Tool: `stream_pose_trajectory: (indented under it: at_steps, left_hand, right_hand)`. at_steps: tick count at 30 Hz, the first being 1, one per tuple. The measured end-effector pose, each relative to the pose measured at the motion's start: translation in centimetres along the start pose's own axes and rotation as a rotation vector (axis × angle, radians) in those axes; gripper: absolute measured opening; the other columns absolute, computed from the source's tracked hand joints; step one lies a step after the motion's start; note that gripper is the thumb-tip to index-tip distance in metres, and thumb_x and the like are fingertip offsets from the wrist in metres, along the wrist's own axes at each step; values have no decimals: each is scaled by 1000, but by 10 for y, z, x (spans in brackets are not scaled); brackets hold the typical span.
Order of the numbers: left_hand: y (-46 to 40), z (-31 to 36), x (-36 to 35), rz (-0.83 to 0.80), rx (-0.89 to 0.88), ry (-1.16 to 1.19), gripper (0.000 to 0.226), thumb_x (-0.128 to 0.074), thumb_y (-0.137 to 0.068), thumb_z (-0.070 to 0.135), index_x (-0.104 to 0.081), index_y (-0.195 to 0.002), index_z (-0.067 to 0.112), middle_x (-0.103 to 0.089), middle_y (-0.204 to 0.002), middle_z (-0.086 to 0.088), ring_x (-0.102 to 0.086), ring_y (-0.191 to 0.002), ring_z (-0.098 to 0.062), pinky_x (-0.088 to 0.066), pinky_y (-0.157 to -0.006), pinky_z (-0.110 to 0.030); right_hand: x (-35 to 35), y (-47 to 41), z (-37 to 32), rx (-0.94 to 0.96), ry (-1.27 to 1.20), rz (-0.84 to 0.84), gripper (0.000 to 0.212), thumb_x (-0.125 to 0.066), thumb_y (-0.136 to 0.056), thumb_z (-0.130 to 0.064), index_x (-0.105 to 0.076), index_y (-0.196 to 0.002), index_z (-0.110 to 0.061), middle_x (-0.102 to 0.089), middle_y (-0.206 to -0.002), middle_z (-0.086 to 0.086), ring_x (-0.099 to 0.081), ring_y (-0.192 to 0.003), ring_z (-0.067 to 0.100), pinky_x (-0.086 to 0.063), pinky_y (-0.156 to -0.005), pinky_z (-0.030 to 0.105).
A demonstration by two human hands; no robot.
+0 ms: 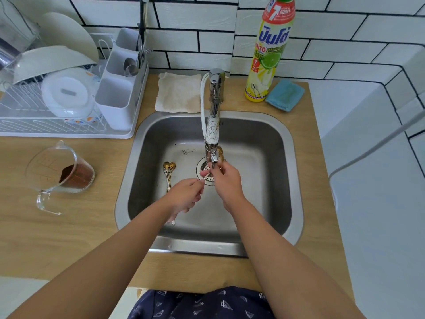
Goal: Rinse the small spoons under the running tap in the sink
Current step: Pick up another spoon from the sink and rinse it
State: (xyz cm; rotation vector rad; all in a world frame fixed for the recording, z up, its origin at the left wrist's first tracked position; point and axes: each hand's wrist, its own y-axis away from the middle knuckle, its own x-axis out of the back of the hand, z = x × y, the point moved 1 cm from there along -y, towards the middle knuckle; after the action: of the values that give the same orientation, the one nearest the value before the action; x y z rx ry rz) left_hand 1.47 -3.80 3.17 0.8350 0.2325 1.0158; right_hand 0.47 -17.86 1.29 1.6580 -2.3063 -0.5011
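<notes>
Both my hands are over the steel sink (pixel 142 143), just under the tap spout (pixel 213 157). My right hand (pixel 226 180) grips small gold spoons (pixel 220 151) whose bowls stick up behind the spout. My left hand (pixel 186 194) pinches the handle end of a spoon (pixel 205 176) near the drain (pixel 203 168). Several more gold spoons (pixel 169 168) lie on the sink floor to the left of the drain. Whether water runs from the tap cannot be made out.
A dish rack (pixel 69 132) with bowls and a cutlery holder (pixel 119 88) stands at the back left. A glass measuring jug (pixel 57 171) with brown powder lies on the counter. Behind the sink are a cloth (pixel 178 93), a dish soap bottle (pixel 268 54) and a blue sponge (pixel 285 94).
</notes>
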Motion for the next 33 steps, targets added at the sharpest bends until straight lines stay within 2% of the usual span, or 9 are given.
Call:
stream_pose_trajectory:
  at_steps: [4, 8, 12, 16, 18, 21, 24, 30, 33]
  left_hand:
    - [4, 2, 8, -75, 63, 122, 37, -42, -103, 41, -44, -72, 22, -34, -54, 3, -17, -45, -12, -12, -40, -22]
    - [7, 5, 13, -118, 75, 108, 41, -41, -103, 45, -43, -69, 23, -29, -57, 3, -15, -48, -13, -9, -43, -25]
    - [6, 3, 6, -60, -3, 51, 41, -37, -105, 49, -43, -76, 22, -30, -58, 4, -16, -49, -12, -9, -46, -27]
    - [6, -1, 8, -56, 1, 82, 42, -37, -105, 51, -44, -75, 22, -31, -57, 4, -15, -49, -13, -9, -46, -27]
    - [7, -1, 9, -84, 12, 95, 42, -37, -104, 51, -44, -74, 23, -31, -57, 3, -14, -50, -14, -9, -46, -27]
    - [6, -1, 11, -129, 34, 150, 44, -38, -105, 48, -44, -68, 24, -29, -55, 3, -13, -48, -14, -8, -44, -27]
    - [5, -1, 15, -168, 69, 260, 48, -39, -105, 46, -43, -62, 25, -25, -52, 5, -11, -43, -12, -5, -43, -25]
    - [9, -1, 16, -226, 46, 140, 45, -38, -105, 52, -53, -78, 18, -44, -60, 0, -17, -44, -12, -15, -39, -23]
    - [9, 1, 10, -155, -40, 41, 41, -36, -106, 51, -53, -95, 15, -53, -68, -2, -21, -44, -11, -17, -42, -24]
  right_hand:
    - [2, 2, 3, -135, -190, -146, 26, -51, -109, -29, -66, -120, -11, -82, -99, -1, -39, -42, 3, -31, -42, 17]
    - [8, 0, 7, -170, -203, -122, 18, -69, -99, -31, -70, -105, -13, -79, -86, -4, -26, -43, 5, -25, -39, 19]
    - [5, -2, 6, -207, -239, -92, 26, -56, -106, -34, -71, -102, -13, -80, -82, -5, -22, -43, 7, -23, -40, 21]
    - [5, 0, 6, -90, -96, -127, 30, -72, -96, -24, -66, -121, -9, -62, -61, -18, -37, -44, 2, -34, -43, 13]
    - [4, 1, 3, -77, -77, -103, 25, -71, -95, -24, -67, -118, -13, -73, -71, -14, -49, -47, -1, -37, -47, 10]
    - [5, -1, 0, -140, -219, -82, 19, -54, -105, -27, -70, -105, -16, -82, -93, 2, -27, -41, 7, -25, -41, 20]
    - [6, 0, 3, -123, -240, -191, 16, -59, -104, -21, -69, -111, -11, -78, -80, -13, -21, -42, 6, -22, -40, 20]
    - [2, -1, 4, -42, -209, -55, 18, -70, -99, -21, -62, -83, -17, -77, -76, -2, -53, -44, -4, -39, -46, 7]
    - [-3, -1, 7, -30, -87, -61, 18, -61, -104, -26, -69, -98, -12, -81, -84, -8, -66, -65, -8, -45, -66, 11]
